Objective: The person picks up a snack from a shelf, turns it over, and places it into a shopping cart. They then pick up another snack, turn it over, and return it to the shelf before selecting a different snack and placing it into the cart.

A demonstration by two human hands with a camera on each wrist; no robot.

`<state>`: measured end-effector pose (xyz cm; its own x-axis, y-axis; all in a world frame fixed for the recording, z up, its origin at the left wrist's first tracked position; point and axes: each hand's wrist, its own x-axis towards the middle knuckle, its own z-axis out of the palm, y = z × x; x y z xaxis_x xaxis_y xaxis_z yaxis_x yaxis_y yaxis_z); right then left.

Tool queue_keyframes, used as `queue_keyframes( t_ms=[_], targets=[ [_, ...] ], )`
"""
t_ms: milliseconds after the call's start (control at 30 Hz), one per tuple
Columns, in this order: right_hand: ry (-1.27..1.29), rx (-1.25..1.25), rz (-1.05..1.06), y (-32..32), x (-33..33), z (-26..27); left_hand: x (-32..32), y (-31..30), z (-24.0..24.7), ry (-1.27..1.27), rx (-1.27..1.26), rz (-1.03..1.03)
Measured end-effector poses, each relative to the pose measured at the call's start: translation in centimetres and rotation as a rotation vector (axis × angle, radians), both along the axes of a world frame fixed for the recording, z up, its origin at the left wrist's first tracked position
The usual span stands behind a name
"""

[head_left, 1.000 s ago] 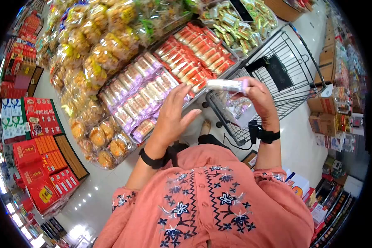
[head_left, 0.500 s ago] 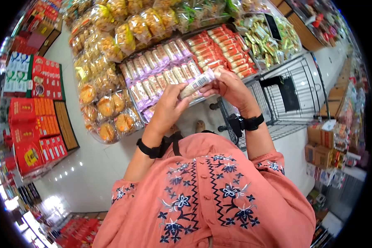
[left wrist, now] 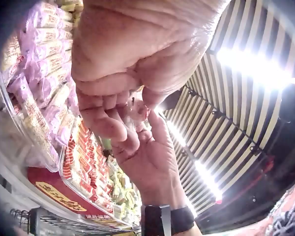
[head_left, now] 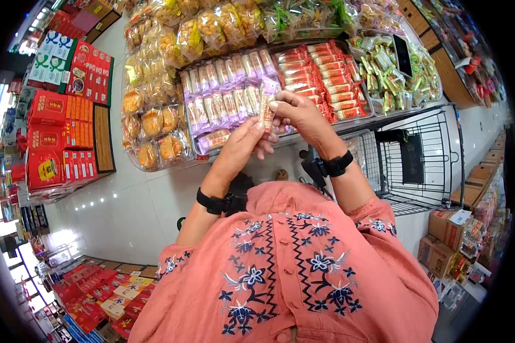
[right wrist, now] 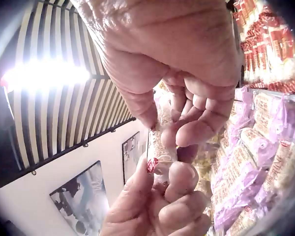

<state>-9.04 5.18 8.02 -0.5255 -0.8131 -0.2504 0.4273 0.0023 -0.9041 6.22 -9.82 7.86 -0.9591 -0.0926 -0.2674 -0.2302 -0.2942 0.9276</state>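
Note:
A snack bar [head_left: 267, 104] in a clear and purple wrapper is held up between both hands over the near edge of the display. My left hand [head_left: 234, 153] pinches its lower end between thumb and fingers. Higher up, my right hand [head_left: 308, 121] grips it with the thumb across its front. In the right wrist view, pale grainy filling and a small red print show on the bar [right wrist: 163, 130]. The left wrist view has most of it hidden behind the fingers. Similar purple-wrapped bars [head_left: 226, 106] lie in rows just beyond the hands.
Red-wrapped bars [head_left: 320, 77] and green-wrapped sweets [head_left: 383, 74] fill the trays to the right, with a black phone-like slab [head_left: 402, 56] on the sweets. Bagged snacks [head_left: 217, 28] are piled behind. A wire shopping cart [head_left: 420, 163] stands at the right, red boxes [head_left: 54, 137] at the left.
The right hand has brought the bar left from over the cart, and the left hand has taken hold of its lower end. The bar now stands more upright. The view has turned.

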Motion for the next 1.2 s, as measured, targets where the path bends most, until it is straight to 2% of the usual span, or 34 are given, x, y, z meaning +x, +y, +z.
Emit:
queue_keyframes(
  t_ms=[67,167,467,700,800,900,933,1033,1200],
  targets=[
    [-0.029,-0.011,-0.020,-0.1,-0.2,-0.4,-0.1,0.3,0.0,-0.037,0.022,0.045],
    [0.002,-0.015,-0.059,-0.3,-0.4,-0.4,-0.4,0.1,0.4,-0.053,-0.079,0.051],
    [-0.110,-0.053,-0.109,-1.6,-1.2,-2.1,-2.3,-3.0,-0.1,-0.126,-0.193,-0.055],
    [-0.134,-0.056,-0.125,-2.3,-1.1,-2.8,-2.9,-4.5,-0.3,-0.143,-0.178,-0.114],
    [-0.157,-0.077,-0.283,-3.0,-0.6,-1.7,-3.0,-4.8,0.6,-0.164,-0.222,-0.119],
    [-0.089,-0.103,-0.309,-2.9,-1.6,-2.7,-2.6,-4.9,0.6,-0.176,-0.294,-0.094],
    [-0.057,-0.082,-0.381,-3.0,-1.4,-2.3,-2.5,-5.0,0.5,-0.189,-0.315,-0.090],
    [-0.048,-0.050,-0.299,-2.0,-2.0,-2.9,-2.1,-5.7,-0.7,-0.158,-0.235,-0.005],
    [0.087,0.188,-0.099,-0.7,-2.1,-3.4,-2.5,-6.2,-0.8,-0.148,-0.128,0.181]
  ],
)
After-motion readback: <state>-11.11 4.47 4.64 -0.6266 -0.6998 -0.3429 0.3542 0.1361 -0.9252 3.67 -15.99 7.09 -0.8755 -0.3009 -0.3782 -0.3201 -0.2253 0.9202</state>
